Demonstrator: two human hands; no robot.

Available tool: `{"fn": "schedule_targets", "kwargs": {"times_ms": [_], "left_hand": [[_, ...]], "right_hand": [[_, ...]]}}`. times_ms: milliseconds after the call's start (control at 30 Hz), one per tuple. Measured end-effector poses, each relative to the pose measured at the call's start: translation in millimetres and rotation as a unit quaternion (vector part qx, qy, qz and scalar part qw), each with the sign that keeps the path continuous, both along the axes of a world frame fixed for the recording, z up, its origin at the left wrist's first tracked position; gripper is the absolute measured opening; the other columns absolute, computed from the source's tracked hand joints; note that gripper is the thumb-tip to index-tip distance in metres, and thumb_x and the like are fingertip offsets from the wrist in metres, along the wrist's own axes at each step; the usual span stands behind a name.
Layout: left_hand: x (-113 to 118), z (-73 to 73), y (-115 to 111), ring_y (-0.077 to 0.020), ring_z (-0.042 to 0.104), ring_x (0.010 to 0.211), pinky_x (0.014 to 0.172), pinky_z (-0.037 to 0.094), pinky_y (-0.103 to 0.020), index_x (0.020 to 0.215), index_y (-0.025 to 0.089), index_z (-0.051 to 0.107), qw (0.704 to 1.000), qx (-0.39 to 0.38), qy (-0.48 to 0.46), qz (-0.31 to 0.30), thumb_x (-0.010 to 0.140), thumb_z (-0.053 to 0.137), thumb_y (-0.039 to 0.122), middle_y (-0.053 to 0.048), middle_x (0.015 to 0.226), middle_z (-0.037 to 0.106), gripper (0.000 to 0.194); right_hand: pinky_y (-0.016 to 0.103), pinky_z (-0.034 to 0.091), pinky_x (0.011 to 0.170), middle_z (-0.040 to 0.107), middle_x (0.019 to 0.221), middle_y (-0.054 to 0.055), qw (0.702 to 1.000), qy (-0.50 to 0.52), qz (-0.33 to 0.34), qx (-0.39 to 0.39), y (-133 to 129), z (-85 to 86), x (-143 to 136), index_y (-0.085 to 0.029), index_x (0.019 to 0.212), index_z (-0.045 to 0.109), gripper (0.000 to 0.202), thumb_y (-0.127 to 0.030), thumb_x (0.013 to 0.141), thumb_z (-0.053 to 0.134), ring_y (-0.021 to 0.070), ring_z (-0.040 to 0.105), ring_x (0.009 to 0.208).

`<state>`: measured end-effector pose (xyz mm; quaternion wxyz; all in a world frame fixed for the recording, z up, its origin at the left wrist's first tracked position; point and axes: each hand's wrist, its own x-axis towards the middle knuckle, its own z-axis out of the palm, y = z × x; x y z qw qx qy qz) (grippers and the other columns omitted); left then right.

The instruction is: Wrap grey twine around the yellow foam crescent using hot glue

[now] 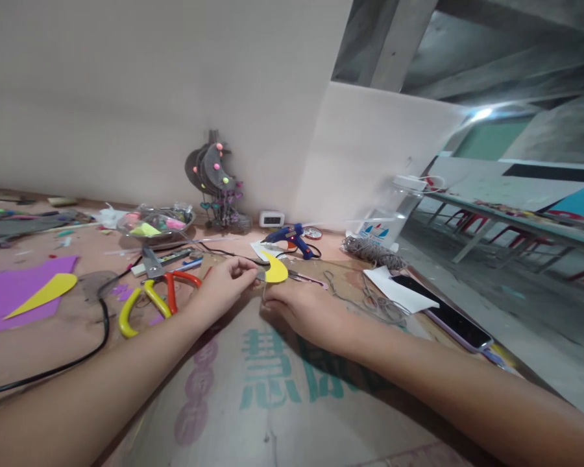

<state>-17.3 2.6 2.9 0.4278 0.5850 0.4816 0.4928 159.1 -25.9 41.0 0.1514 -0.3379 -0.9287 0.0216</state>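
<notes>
A yellow crescent cutout (276, 268) is held up between my hands, with a small grey patch at its left edge. My left hand (234, 277) is closed in a pinch at that grey edge. Below the crescent, my right hand (296, 306) has its fingers pressed together by a thin strand, which shows near the fingertips; the exact grip is partly hidden. Just behind the crescent lie a blue glue gun (294, 239) and a white scrap of paper (259, 249). Beneath my hands is a board (224, 402) with green printed characters.
Scissors with yellow handles (129, 314), red-handled pliers (170, 292), and purple sheets (24, 292) lie to the left. Grey yarn (374, 251) and a phone (448, 314) are at right. Decorated grey crescents (214, 168) hang behind; a black cable (102, 331) crosses the left side.
</notes>
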Motion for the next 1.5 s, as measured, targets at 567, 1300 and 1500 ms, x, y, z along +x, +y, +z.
{"fn": "schedule_targets", "kwargs": {"times_ms": [567, 1300, 1500], "left_hand": [[5.1, 7.8, -17.2, -0.0199, 0.062, 0.081, 0.073, 0.045, -0.027, 0.090, 0.022, 0.070, 0.980, 0.068, 0.168, -0.076, 0.077, 0.052, 0.029, -0.002, 0.088, 0.071, 0.024], [9.3, 15.5, -23.6, -0.0162, 0.059, 0.073, 0.061, 0.043, -0.023, 0.094, 0.019, 0.065, 0.975, 0.076, 0.177, -0.110, 0.070, 0.059, 0.025, -0.002, 0.082, 0.067, 0.025], [11.3, 17.5, -25.0, -0.0143, 0.057, 0.064, 0.057, 0.042, -0.023, 0.086, 0.019, 0.066, 0.982, 0.056, 0.153, -0.095, 0.067, 0.060, 0.020, 0.001, 0.070, 0.065, 0.019]], "right_hand": [[0.021, 0.040, 0.058, 0.056, 0.069, -0.001, 0.924, 0.350, -0.079, -0.133, 24.7, -27.0, 9.6, -0.018, 0.084, 0.056, 0.019, -0.033, 0.086, 0.045, 0.0106, 0.051, 0.062], [0.018, 0.035, 0.045, 0.045, 0.054, -0.007, 0.862, 0.423, -0.075, -0.270, 35.0, -33.5, 8.7, -0.019, 0.081, 0.050, 0.020, -0.038, 0.084, 0.045, 0.0061, 0.041, 0.043], [0.021, 0.040, 0.057, 0.059, 0.070, 0.000, 0.920, 0.308, -0.122, -0.211, 46.7, -31.4, 17.7, -0.016, 0.080, 0.059, 0.020, -0.034, 0.079, 0.052, 0.0108, 0.052, 0.062]]}}
